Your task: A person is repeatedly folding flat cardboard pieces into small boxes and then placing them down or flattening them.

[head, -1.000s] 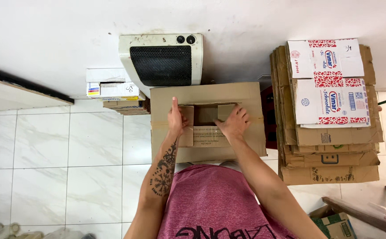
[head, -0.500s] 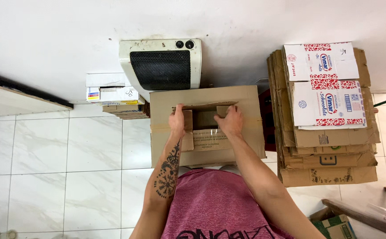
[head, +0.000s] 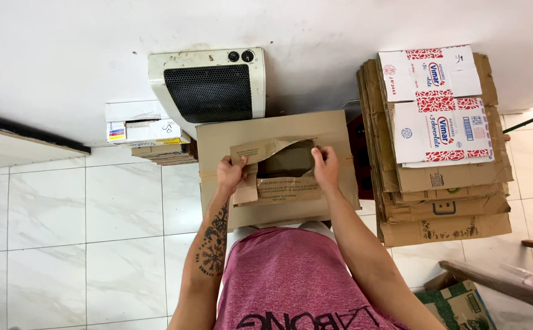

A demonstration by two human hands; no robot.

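We see a brown cardboard box (head: 277,168) straight ahead of the person, in front of their torso, its far edge near a white heater (head: 210,90) by the wall. Top of the box is partly open: a torn far flap (head: 266,149) lifts up, a near flap (head: 282,189) lies flatter, dark gap between them.

Left hand (head: 231,172) is curled shut on the left end of the torn flap, fingers pinching its edge. Right hand (head: 326,168) is closed on the cardboard at the right edge of the opening, fingers hooked over the rim. Both hands touch the box, one each side of the gap. Left forearm carries a dark tattoo (head: 213,248). Person wears a pink shirt (head: 297,281).

Just right of the box, a tall stack of flattened cardboard boxes (head: 441,183), brown ones below, white ones with red and blue print on top. Left of the box, by the heater, a small pile of white cartons (head: 141,129) on more cardboard. White marble floor tiles (head: 83,226) all round. Bottom right corner: a green-printed box (head: 459,305) and a wooden slat (head: 499,287), well apart from the hands.
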